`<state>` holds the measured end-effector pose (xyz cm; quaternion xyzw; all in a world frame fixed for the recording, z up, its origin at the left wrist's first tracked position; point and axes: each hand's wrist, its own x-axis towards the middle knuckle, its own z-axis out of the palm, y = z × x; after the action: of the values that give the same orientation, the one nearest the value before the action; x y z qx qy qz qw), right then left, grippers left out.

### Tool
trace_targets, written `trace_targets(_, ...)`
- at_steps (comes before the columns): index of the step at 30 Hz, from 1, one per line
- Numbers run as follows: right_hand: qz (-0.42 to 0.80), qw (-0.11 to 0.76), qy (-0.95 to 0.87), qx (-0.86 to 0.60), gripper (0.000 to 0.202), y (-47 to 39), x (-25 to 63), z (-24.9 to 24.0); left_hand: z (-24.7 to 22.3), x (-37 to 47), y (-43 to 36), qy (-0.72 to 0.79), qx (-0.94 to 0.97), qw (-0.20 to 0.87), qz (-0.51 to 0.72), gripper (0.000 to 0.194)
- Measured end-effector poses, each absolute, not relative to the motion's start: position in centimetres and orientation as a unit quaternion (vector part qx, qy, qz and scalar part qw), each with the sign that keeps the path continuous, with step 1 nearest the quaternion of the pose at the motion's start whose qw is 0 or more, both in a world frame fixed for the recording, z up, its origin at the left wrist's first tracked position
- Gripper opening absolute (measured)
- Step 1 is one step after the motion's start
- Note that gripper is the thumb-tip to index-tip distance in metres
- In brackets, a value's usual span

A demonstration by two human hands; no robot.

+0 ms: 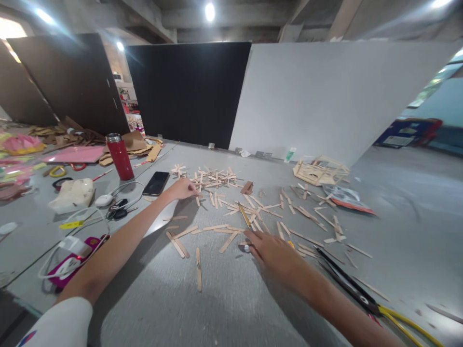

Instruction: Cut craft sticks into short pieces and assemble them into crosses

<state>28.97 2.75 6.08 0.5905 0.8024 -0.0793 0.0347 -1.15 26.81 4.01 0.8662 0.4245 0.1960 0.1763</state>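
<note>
Craft sticks lie scattered over the grey table, with a heaped cluster of sticks [217, 177] toward the back. My left hand [183, 188] reaches to the near left edge of that heap, its fingers pinched on a craft stick [197, 201]; the grip itself is partly hidden. Palm down, my right hand [269, 248] rests on the table with its fingers stretched out. Near its fingertips are a short stick and a small white cap-like piece [247, 248]. A row of sticks [215, 227] runs between the hands, and two joined sticks [198, 270] lie closer to me.
Left stand a red bottle [120, 156], a phone [156, 183], keys [119, 209], cables and a purple power strip [74, 262]. Yellow-handled scissors [365, 299] lie right. Farther back are a stick-built frame [320, 169] and a plastic packet [347, 200]. Upright boards [304, 96] border the table.
</note>
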Motion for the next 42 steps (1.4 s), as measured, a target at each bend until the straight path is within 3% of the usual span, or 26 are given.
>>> trace_targets(5, -0.077, 0.038, 0.801, 0.593, 0.038, 2.8, 28.9, 6.1, 4.0, -0.7, 26.7, 0.420, 0.871, 0.222, 0.122, 0.037)
trace_targets(12, -0.088, 0.049, 0.799, 0.593, 0.038, 2.8, 28.9, 6.3, 4.1, -0.6, 26.8, 0.426, 0.864, 0.236, 0.126, 0.035)
trace_targets(24, -0.094, 0.051, 0.794, 0.599, 0.041, 3.0, 28.6, 7.0, 4.2, -1.4, 27.1, 0.510, 0.827, 0.156, 0.176, 0.027)
trace_targets(37, -0.064, 0.071, 0.781, 0.617, 0.028, 4.0, 30.5, 6.3, 9.3, 0.5, 22.7, 0.528, 0.823, 0.054, 0.201, 0.034)
trace_targets(40, -0.061, 0.078, 0.763, 0.638, 0.027, 4.3, 31.0, 6.4, 10.7, 1.3, 20.5, 0.507, 0.841, 0.039, 0.187, 0.020)
trace_targets(42, -0.064, 0.081, 0.759, 0.643, 0.027, 4.4, 31.2, 6.5, 11.3, 1.6, 18.9, 0.492, 0.852, 0.036, 0.175, 0.021)
